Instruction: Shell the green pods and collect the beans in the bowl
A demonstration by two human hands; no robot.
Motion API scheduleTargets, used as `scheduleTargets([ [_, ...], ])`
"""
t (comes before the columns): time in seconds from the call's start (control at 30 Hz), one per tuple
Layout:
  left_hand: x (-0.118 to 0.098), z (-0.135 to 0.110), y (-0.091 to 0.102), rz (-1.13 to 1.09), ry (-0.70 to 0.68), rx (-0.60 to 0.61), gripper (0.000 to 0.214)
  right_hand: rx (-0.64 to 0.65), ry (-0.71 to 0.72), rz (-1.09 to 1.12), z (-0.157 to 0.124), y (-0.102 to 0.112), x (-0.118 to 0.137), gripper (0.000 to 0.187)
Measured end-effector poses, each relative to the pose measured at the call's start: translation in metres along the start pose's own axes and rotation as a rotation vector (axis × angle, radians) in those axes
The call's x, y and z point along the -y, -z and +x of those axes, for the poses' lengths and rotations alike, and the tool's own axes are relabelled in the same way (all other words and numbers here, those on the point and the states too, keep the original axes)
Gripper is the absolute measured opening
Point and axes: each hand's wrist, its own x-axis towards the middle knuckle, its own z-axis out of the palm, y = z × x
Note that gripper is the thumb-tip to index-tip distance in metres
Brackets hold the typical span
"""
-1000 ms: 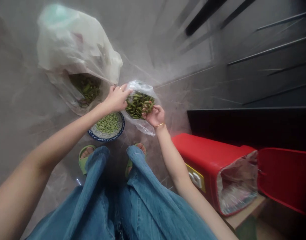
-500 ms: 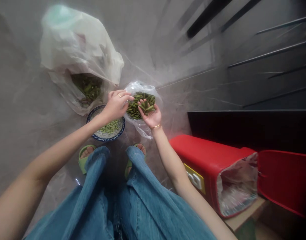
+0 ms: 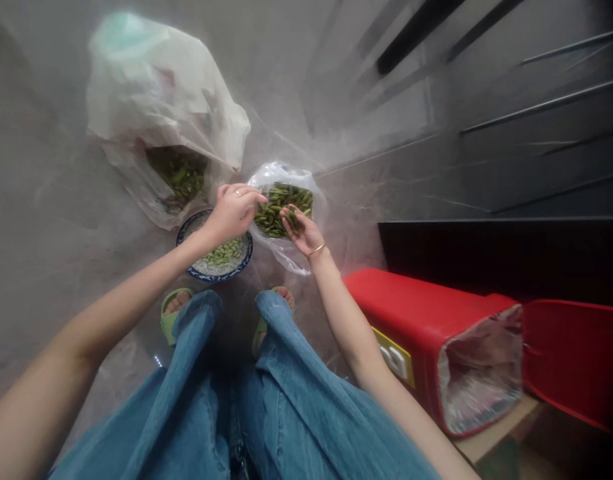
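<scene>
My right hand [image 3: 302,229], with a thin bracelet at its wrist, has its fingers curled round several green edamame pods [image 3: 292,219]. It is over the near right part of a clear plastic bag [image 3: 306,179] full of such pods [image 3: 275,212]. My left hand [image 3: 235,210], wearing a ring, hovers palm down between that bag and a blue-rimmed bowl [image 3: 219,277]. Its fingers reach toward the pods, slightly bent and apart from the thumb, and I see nothing in them. Shelled green beans [image 3: 225,254] lie in the bowl, partly hidden under my left wrist.
A large whitish plastic bag [image 3: 161,87] stands at the far left, its torn opening showing more green pods [image 3: 183,177]. A red bin [image 3: 411,307] with a plastic liner lies at the right, lid open. My feet in green slippers [image 3: 169,323] are just below the bowl.
My right hand's fingers have closed over the pods that lay on its open palm, and the hand has turned inward. My left hand has barely moved.
</scene>
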Motion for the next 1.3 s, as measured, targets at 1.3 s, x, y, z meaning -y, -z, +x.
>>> scheduleTargets([
  [1.3, -0.001, -0.015, -0.006, -0.037, -0.040, -0.019, 0.027, -0.132, -0.181, 0.084, -0.001, -0.017, 0.011, 0.019],
])
